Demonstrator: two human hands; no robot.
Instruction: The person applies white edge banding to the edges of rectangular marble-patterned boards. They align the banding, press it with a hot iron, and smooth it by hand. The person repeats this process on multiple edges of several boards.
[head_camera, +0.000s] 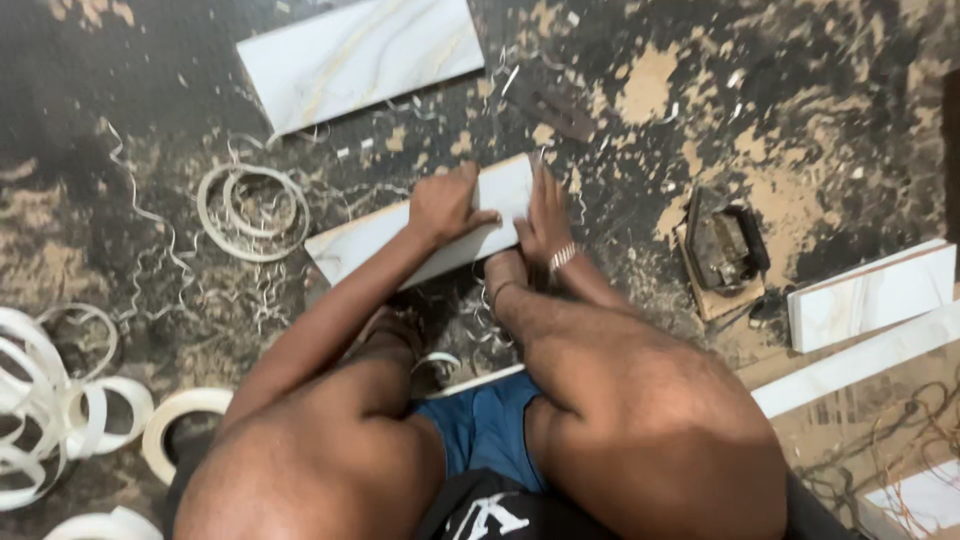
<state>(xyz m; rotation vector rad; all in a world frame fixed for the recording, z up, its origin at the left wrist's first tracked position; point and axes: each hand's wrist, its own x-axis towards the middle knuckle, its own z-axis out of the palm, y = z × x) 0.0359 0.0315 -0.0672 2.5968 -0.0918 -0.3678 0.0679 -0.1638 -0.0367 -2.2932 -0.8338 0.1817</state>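
Observation:
A long white panel strip with faint marble veins lies slantwise on the dusty floor in front of me. My left hand rests on its middle, fingers curled over the near edge. My right hand, a bracelet on its wrist, lies flat on the strip's right end with fingers stretched out. Both hands press on the strip. I am squatting, with my knees and blue shorts filling the lower frame, and a foot sits just below the strip.
A wider white marble-look panel lies at the top. Coils of white edge band and several rolls sit left. A dark tool on a wood block and white strips lie right, with a flat dark piece above.

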